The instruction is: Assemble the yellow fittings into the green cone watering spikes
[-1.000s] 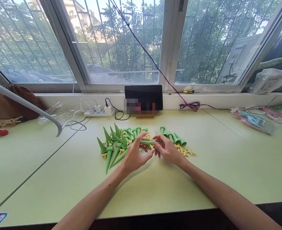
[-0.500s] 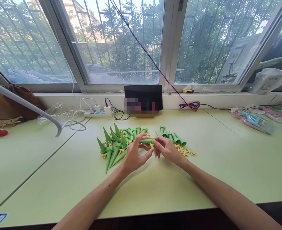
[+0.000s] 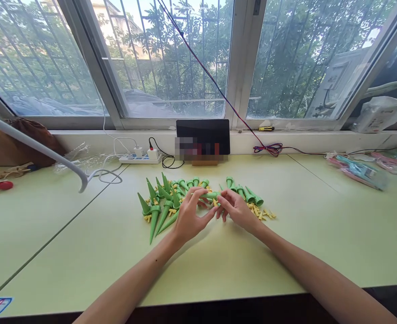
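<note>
My left hand (image 3: 189, 218) pinches a green plastic cone spike (image 3: 209, 196) between thumb and forefinger, holding it sideways just above the table. My right hand (image 3: 238, 209) meets it at the spike's right end, fingertips closed on that end near a small yellow piece (image 3: 214, 203). A pile of green cone spikes (image 3: 161, 202) lies to the left of my hands, and several more green spikes (image 3: 247, 194) lie behind my right hand. Small yellow plastic pieces (image 3: 262, 213) are scattered to the right.
The pale green table (image 3: 218, 256) runs under a window. A dark screen on a stand (image 3: 203, 140) and a white power strip (image 3: 140, 157) sit at the back. A white lamp arm (image 3: 39, 150) crosses the left. Packets (image 3: 357, 170) lie at the far right.
Both hands have stayed together on the green spike, with only small shifts of the fingers around it.
</note>
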The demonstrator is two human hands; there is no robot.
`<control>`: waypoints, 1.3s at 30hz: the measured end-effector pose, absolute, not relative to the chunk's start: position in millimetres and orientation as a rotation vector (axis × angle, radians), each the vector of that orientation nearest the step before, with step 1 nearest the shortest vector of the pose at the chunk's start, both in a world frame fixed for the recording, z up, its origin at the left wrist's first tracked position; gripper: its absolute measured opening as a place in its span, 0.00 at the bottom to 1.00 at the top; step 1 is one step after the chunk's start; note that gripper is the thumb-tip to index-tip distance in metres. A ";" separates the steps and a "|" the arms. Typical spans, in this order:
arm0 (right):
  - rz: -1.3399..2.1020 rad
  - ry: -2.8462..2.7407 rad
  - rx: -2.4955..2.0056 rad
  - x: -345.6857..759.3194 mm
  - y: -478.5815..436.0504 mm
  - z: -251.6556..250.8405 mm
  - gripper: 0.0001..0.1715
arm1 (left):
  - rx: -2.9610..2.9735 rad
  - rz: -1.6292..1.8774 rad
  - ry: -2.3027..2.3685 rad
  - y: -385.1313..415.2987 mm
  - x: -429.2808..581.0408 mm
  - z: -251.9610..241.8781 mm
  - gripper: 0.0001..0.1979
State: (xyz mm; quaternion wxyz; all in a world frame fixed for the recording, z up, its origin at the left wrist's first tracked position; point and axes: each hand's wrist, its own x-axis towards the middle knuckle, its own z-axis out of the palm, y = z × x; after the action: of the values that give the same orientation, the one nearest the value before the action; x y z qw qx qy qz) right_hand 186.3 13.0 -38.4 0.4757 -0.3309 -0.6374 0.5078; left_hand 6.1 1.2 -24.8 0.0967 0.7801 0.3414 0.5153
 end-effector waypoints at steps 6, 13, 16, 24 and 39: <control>1.185 -1.559 -0.836 187.9 14.3 -40.5 0.21 | 2.477 1.601 1.165 3.0 2.9 -23.6 0.16; 1.144 -1.576 -0.866 188.6 14.6 -40.8 0.22 | 2.496 1.640 1.271 3.9 2.9 -24.1 0.16; 1.110 -1.598 -0.899 188.7 14.1 -40.1 0.21 | 2.535 1.605 1.287 4.5 2.7 -22.6 0.14; 1.039 -1.642 -0.926 189.7 13.1 -39.8 0.18 | 2.660 1.526 1.327 3.9 3.3 -20.7 0.12; 1.059 -1.631 -0.901 189.2 11.6 -35.9 0.16 | 2.569 1.432 1.373 3.4 3.3 -24.7 0.12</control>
State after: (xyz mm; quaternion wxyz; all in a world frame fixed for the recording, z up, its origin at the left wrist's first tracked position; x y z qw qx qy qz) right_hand 189.2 11.6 -35.9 0.4787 -0.3689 -0.6682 0.4339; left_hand 3.3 3.4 -24.7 -0.0523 0.7904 0.4223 0.4406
